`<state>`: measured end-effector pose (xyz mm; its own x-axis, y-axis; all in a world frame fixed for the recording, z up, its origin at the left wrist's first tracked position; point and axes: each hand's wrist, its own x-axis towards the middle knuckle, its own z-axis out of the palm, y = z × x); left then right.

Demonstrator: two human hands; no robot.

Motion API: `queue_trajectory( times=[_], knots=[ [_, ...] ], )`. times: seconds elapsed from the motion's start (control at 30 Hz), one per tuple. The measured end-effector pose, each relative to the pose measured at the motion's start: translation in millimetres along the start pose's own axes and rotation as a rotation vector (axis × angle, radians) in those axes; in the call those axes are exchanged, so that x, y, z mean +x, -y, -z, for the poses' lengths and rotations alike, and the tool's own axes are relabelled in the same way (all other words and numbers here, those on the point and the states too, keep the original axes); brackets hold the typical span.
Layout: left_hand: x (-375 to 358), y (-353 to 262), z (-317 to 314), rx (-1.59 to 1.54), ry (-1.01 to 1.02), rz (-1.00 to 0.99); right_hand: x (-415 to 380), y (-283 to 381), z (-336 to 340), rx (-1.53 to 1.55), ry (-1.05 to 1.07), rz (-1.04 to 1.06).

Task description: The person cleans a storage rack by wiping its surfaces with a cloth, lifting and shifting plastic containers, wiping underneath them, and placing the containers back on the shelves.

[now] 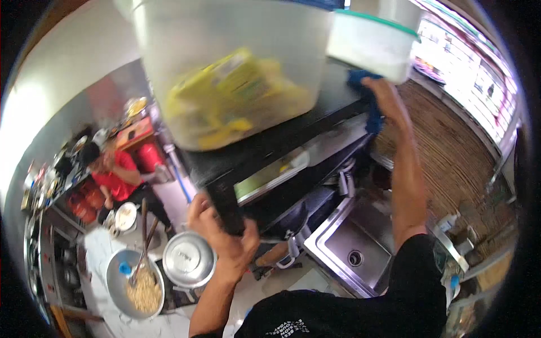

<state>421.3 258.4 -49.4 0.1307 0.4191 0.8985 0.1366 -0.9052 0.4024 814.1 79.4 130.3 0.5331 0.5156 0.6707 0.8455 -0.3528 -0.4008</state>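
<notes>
My right hand [387, 100] is closed on a dark blue cloth [372, 115] at the right end of a black shelf [270, 149]. Lower down, my left hand [225, 234] wraps around the shelf's black corner post [227, 205], thumb on one side and fingers on the other. On the shelf top stands a large translucent plastic tub [236, 67] with yellow packets [242, 84] inside. Beside it, near the cloth, is a white container with a green rim [372, 45]. A tray with a pale green part [270, 180] lies on the level below.
A steel sink [355, 242] is below on the right. At lower left are a large pan of pale food [141, 290] and a round metal lid [189, 259]. Another person in a red shirt [121, 174] sits at the left. Bright windows [468, 67] are at upper right.
</notes>
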Motion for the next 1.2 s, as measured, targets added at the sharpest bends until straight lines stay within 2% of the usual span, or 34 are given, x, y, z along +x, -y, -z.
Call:
queue_trajectory(
  times=[0.1,0.13,0.2,0.23,0.33,0.43,0.5,0.53,0.6,0.67,0.7,0.8,0.83,0.87,0.9,0.97,1.0,1.03,1.07,1.13,1.17,1.2],
  knots=[
    [-7.5,2.4,4.1,0.019,0.128,0.017,-38.4,94.6,-2.8,-0.089,0.086,0.155],
    [-19.4,15.5,-6.6,-0.041,-0.037,-0.087,-42.2,111.0,-1.4,-0.07,0.155,0.126],
    [-9.7,0.7,0.3,-0.064,0.063,0.106,-33.5,105.2,1.6,-0.101,0.259,0.094],
    [-5.8,-3.4,0.4,-0.009,0.075,0.139,-27.2,101.0,4.4,-0.119,0.315,0.078],
    [-6.9,-4.6,-0.7,-0.1,0.075,0.17,14.4,61.2,16.8,-0.148,0.4,-0.105],
    [-15.6,-0.5,-3.2,-0.055,0.072,0.193,54.2,17.9,33.4,-0.146,0.595,-0.096],
    [-15.6,4.4,0.5,-0.048,0.102,0.164,91.2,-39.5,12.3,-0.125,0.668,0.093],
    [-19.1,6.7,0.3,-0.065,0.08,0.224,110.2,-69.4,-4.3,-0.097,0.697,0.286],
    [-30.4,8.0,-3.0,-0.121,0.047,0.326,114.4,-33.0,-17.4,-0.076,0.824,0.196],
    [-38.9,9.5,-7.3,-0.198,0.013,0.404,110.1,11.5,-39.9,0.004,0.952,0.236],
    [-41.9,11.5,-9.4,-0.206,0.008,0.39,121.6,0.7,-67.8,0.007,0.945,0.6],
    [-91.1,45.0,-13.2,-0.33,-0.021,0.479,102.1,67.9,-80.8,0.138,0.965,0.768],
    [-85.7,52.9,-1.2,-0.376,0.142,0.455,104.8,73.2,-83.6,0.16,0.966,0.787],
    [-81.6,55.4,8.4,-0.42,0.305,0.43,115.4,64.1,-98.0,0.165,0.96,0.757],
    [-41.3,27.4,0.8,-0.358,0.187,0.25,123.8,61.1,-96.5,0.023,0.999,0.609],
    [-60.2,28.9,2.6,-0.332,0.15,0.448,153.3,52.6,-86.2,-0.257,1.061,0.307],
    [-71.2,31.5,7.0,-0.318,0.132,0.544,173.1,33.9,-90.5,-0.284,1.071,0.167],
    [-77.8,32.2,10.5,-0.346,0.195,0.736,202.4,-4.4,-103.1,-0.224,1.099,0.2],
    [-80.7,37.7,12.0,-0.224,0.177,0.563,213.7,-2.9,-105.2,-0.259,1.074,-0.097],
    [-89.8,59.6,9.7,0.025,0.144,0.213,270.5,-69.2,-165.8,-0.249,1.012,0.111],
    [-116.5,74.0,10.5,-0.22,0.11,0.364,275.3,-75.6,-177.0,-0.264,1.021,0.109],
    [-128.2,93.0,-9.9,0.192,-0.157,-0.067,276.1,-78.7,-185.6,-0.286,1.037,0.106]
  ],
)
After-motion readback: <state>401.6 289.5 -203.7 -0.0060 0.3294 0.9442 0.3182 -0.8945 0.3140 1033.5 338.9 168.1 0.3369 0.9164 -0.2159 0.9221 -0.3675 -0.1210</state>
